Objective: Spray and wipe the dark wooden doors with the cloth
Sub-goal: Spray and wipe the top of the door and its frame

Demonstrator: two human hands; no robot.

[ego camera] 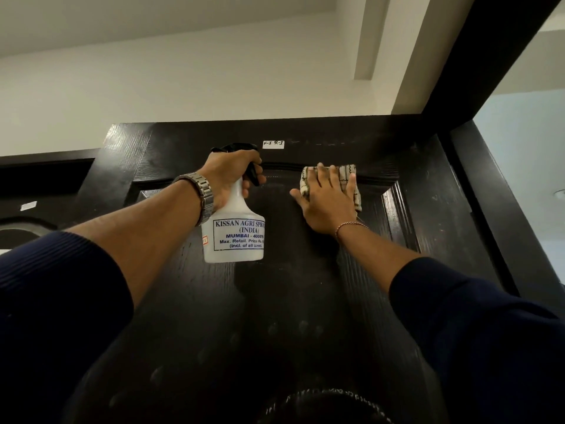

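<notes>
The cloth (pixel 331 182) is pressed flat by the right hand (pixel 328 206) against the door (pixel 305 301) panel's top edge, unwiped panel below, while the spray bottle (pixel 234 231) is gripped by the left hand (pixel 230 172) alongside.

Spray bottle (pixel 234 234) left of cloth (pixel 333 182), against door (pixel 305 301)

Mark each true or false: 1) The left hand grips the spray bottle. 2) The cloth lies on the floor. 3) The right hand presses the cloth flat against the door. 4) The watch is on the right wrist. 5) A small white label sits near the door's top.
1) True: the left hand grips the spray bottle by its neck.
2) False: the cloth is against the door.
3) True: the right hand presses it with straight fingers.
4) False: the watch is on the left wrist.
5) True: the white label is there.
</notes>
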